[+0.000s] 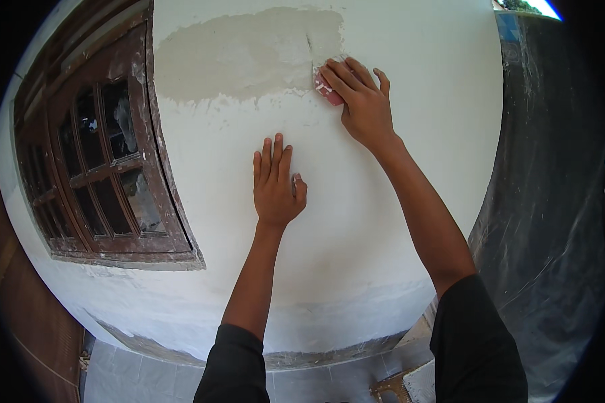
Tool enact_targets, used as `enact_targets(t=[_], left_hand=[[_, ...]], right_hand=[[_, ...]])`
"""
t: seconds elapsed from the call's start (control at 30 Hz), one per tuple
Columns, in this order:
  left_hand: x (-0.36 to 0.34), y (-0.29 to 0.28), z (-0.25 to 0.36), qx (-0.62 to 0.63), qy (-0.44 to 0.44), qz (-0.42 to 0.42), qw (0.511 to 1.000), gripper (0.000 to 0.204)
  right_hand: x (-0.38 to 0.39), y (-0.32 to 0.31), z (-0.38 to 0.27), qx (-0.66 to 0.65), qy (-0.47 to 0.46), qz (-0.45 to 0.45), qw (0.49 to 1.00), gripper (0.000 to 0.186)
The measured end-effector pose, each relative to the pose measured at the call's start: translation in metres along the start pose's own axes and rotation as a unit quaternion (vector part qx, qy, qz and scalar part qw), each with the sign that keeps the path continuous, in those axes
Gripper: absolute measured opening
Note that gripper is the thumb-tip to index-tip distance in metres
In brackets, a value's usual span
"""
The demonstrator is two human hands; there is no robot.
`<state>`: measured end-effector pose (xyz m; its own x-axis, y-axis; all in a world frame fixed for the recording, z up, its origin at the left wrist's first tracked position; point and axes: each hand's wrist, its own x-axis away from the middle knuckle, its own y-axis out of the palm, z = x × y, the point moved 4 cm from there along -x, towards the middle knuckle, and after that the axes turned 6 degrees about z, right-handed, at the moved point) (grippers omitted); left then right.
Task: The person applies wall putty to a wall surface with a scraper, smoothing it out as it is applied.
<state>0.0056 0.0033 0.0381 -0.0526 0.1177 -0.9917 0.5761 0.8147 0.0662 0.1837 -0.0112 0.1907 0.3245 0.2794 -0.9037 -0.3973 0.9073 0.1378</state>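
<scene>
My right hand (366, 107) grips a small flat reddish-pink piece (329, 89) with white smears on it. Its exact kind is hard to make out, since my fingers cover part of it. The piece rests against the white wall (423, 87), at the right edge of a rough grey-beige patch (249, 54). A thin dark crack shows in that patch, left of my fingers. Lower and to the left, my left hand (277, 191) lies against the wall, fingers stretched upward and thumb out to the side, holding nothing.
At the left is a dark brown wooden window (107, 161) with small panes and white smears. Dark sheeting (551, 201) hangs on the right. Grey floor tiles (134, 376) run below the wall, and a brownish object (391, 388) lies at the bottom, partly cut off.
</scene>
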Motion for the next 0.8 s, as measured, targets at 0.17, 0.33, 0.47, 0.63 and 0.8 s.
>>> enact_targets(t=[0.17, 0.33, 0.47, 0.63, 0.8], left_hand=[[-0.003, -0.002, 0.006, 0.006, 0.000, 0.012, 1.000, 0.058], [0.000, -0.004, 0.001, -0.002, 0.001, 0.010, 1.000, 0.058], [-0.003, 0.003, 0.007, 0.005, 0.008, 0.015, 1.000, 0.058], [-0.005, 0.001, 0.008, 0.004, -0.002, 0.010, 1.000, 0.058], [0.010, -0.008, 0.015, 0.000, -0.050, -0.016, 0.999, 0.064]], right_hand=[[0.089, -0.044, -0.018, -0.011, 0.005, -0.056, 0.998, 0.069], [0.009, -0.039, -0.002, -0.012, 0.000, 0.036, 0.999, 0.066], [-0.078, -0.011, 0.032, 0.005, -0.026, 0.084, 0.996, 0.062], [-0.068, 0.008, 0.027, 0.030, -0.007, 0.041, 0.999, 0.070], [0.046, -0.028, -0.016, -0.020, 0.017, -0.067, 0.997, 0.065]])
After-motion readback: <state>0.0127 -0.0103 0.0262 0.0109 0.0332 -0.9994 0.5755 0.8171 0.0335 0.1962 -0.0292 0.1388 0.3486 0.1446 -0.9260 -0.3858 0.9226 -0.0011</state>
